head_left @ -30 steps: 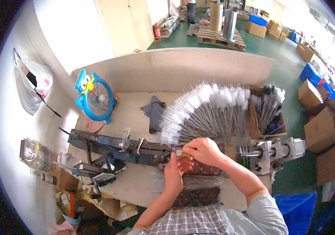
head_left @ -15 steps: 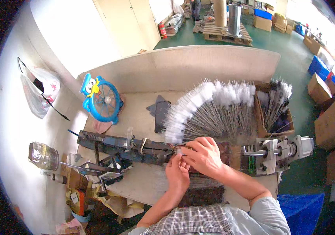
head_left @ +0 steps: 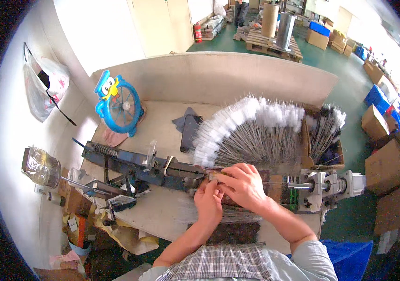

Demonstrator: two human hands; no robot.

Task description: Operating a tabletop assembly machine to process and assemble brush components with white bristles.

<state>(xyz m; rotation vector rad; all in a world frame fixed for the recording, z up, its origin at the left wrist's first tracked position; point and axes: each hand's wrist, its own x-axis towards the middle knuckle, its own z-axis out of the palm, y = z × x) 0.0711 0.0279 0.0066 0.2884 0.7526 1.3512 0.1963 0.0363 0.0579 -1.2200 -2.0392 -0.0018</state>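
Observation:
My left hand (head_left: 208, 201) and my right hand (head_left: 246, 188) meet at the middle of a long metal bench machine (head_left: 162, 174). The fingers of both are pinched together around something small and whitish, mostly hidden by the fingertips. From beside my right hand, a thin wire seems to run right to the motor-driven spindle (head_left: 321, 185). Just beyond my hands, a wide fan of twisted-wire brushes (head_left: 249, 126) with white bristle heads lies on the table. Loose thin wires or bristles (head_left: 242, 216) lie on the near side, below my hands.
A cardboard box (head_left: 307, 140) with dark and white brushes stands at the right. A blue toy-shaped fan (head_left: 125, 110) and a dark phone-like slab (head_left: 190, 133) are on the table (head_left: 160, 122). A low board (head_left: 209, 75) borders its far edge. A taped container on a rod (head_left: 41, 165) juts out left.
The whole view has shifted slightly. My two hands stay together at the same spot on the machine, with only small finger movements.

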